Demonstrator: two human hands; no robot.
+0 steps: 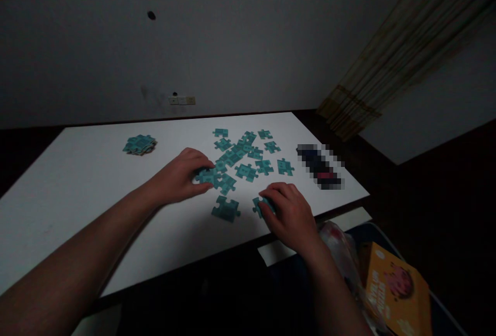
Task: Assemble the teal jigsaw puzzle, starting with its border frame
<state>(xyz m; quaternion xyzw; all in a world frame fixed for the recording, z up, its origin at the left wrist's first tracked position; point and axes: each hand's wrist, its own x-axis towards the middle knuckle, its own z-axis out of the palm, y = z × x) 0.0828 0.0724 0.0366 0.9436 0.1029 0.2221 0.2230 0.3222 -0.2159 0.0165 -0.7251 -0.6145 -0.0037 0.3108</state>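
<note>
Teal puzzle pieces (246, 172): scattered on the white table (85, 165), marking the dial's centre.
Left hand (179, 178): at 9 o'clock, thumb and fingers spread around an edge piece (208, 177); whether they press it, I cannot tell.
Right hand (289, 214): between 4 and 5 o'clock, pinching a near piece (257, 207) between thumb and fingers.
Stacked pile (139, 144): near 9 o'clock, well beyond the left hand.
Feel: probably light, stiff card, fairly slick; slim tabs could bend.
Grip: best by opposite edges of the broad body.
</note>
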